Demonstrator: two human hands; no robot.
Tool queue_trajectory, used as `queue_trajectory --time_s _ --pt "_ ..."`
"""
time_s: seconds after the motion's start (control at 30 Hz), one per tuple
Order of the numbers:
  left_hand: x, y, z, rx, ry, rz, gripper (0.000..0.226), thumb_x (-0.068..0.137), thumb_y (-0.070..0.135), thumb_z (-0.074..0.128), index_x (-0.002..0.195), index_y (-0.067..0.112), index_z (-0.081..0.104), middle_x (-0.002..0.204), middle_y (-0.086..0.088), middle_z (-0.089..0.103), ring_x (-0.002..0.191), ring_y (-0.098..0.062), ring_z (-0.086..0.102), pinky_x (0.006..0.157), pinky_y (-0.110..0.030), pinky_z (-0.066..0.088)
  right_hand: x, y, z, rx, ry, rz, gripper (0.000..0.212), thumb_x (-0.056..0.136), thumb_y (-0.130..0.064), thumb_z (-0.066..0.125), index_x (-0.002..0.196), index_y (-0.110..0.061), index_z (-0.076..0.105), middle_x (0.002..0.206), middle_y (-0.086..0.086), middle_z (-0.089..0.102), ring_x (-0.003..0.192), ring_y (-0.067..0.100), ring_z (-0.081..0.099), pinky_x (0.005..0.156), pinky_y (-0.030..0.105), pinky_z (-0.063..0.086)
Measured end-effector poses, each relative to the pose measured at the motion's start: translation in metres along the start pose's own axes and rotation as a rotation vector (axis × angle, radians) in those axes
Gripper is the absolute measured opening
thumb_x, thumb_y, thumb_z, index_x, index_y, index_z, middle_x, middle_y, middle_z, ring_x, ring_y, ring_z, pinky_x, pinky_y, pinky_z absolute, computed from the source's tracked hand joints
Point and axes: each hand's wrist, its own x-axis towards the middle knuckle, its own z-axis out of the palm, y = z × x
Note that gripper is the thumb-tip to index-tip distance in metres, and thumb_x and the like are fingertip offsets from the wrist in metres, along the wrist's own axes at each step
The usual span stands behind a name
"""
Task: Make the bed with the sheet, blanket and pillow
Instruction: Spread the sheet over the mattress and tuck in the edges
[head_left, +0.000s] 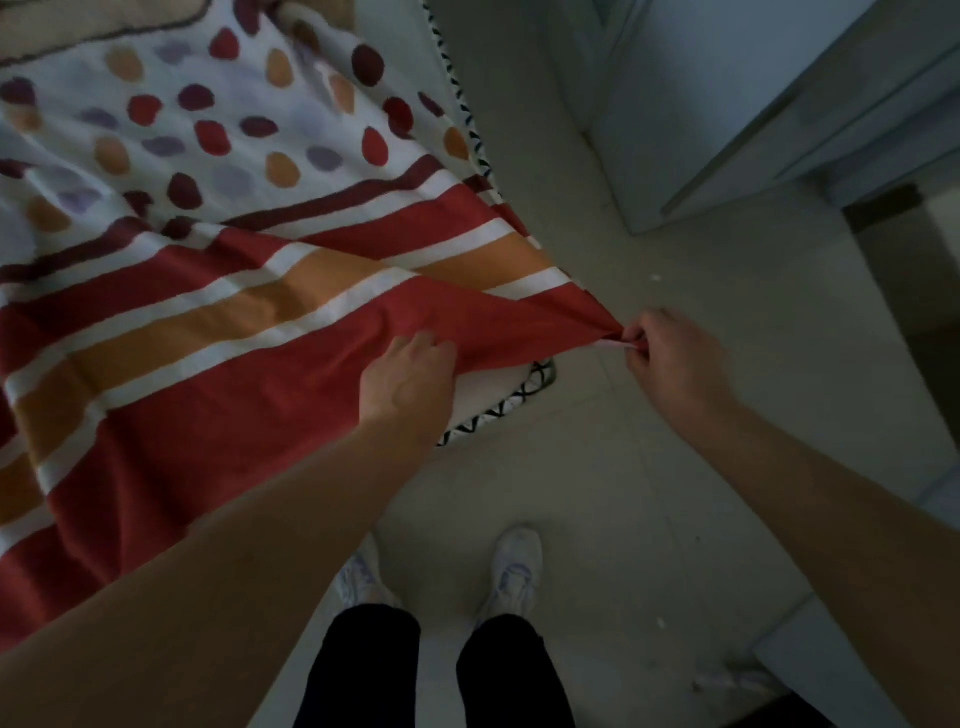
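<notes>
Sheet (218, 291), striped and dotted, drapes over the bed. From the head view, our right hand (670, 358) pinches its corner taut beyond the mattress (498, 387), and our left hand (410, 379) beside it clutches the red edge.

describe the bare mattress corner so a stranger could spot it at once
Start at the big striped and spotted sheet. Follow its red lower edge to the gap between the left hand and right hand. The mattress corner peeks out there, pale with black zigzag edging, unlike the plain floor.
</notes>
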Motion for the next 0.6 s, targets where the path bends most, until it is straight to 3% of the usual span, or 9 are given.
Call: queue_trajectory --time_s 0.17,0.3,0.6 --pt "-0.009 0.045 0.018 -0.015 -0.035 0.082 0.005 0.095 0.020 0.054 0.094 0.019 0.059 0.099 0.001 0.056 0.098 -0.023 0.057 0.067 -0.035 0.043 -0.015 0.044 -0.010 0.018 0.008 0.082 0.010 0.086 -0.020 0.068 0.095 -0.023 0.064 0.099 0.007 0.061 0.092 0.034 0.062 0.075 0.043 0.052" --pt "-0.016 0.085 0.029 -0.013 -0.074 0.154 0.010 0.097 0.025 0.053 0.097 0.020 0.061 0.099 0.001 0.058 0.095 -0.023 0.059 0.066 -0.034 0.039 -0.029 0.080 -0.016 0.017 0.027 0.107 0.011 0.088 -0.019 0.066 0.098 -0.021 0.063 0.102 0.008 0.061 0.092 0.034 0.062 0.071 0.037 0.046" --pt "-0.032 0.162 0.053 0.001 -0.155 0.266 0.014 0.100 0.030 0.054 0.102 0.019 0.061 0.106 0.000 0.058 0.099 -0.022 0.060 0.072 -0.032 0.043 -0.056 0.153 -0.022 0.043 0.065 0.213 0.010 0.089 -0.019 0.066 0.098 -0.021 0.062 0.102 0.007 0.059 0.091 0.034 0.062 0.072 0.038 0.047"
